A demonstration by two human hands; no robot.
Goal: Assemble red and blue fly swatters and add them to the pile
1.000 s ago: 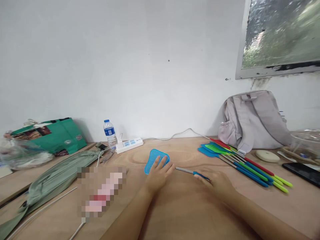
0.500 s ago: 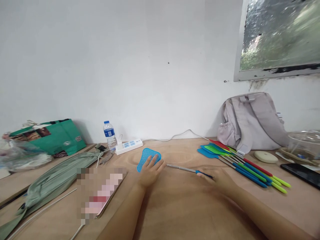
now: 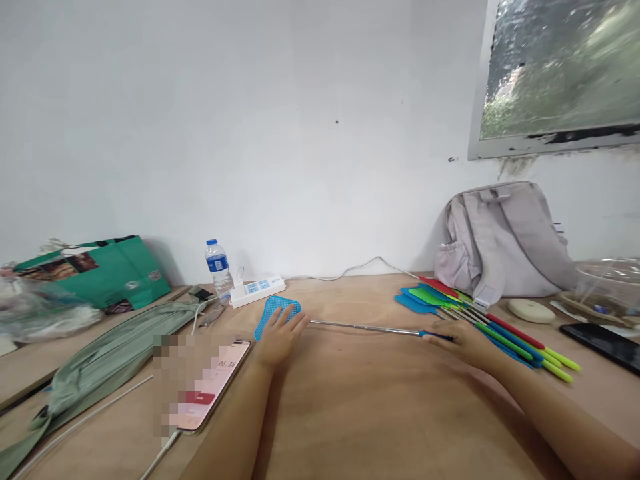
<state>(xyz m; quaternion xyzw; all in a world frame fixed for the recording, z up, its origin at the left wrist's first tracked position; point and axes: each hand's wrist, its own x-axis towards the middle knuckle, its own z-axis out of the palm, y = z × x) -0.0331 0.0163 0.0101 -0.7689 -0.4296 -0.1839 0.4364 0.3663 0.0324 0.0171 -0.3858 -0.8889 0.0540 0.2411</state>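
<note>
1. My right hand [image 3: 463,341] pinches the blue handle of the fly swatter [image 3: 350,325]; a loose grip could let it slip.
2. My left hand [image 3: 278,333] presses its mesh head flat, fingers spread.
3. It lies on the worktop [image 3: 380,413], long axis left-right, head pointing left; the thin rod could bend.
</note>
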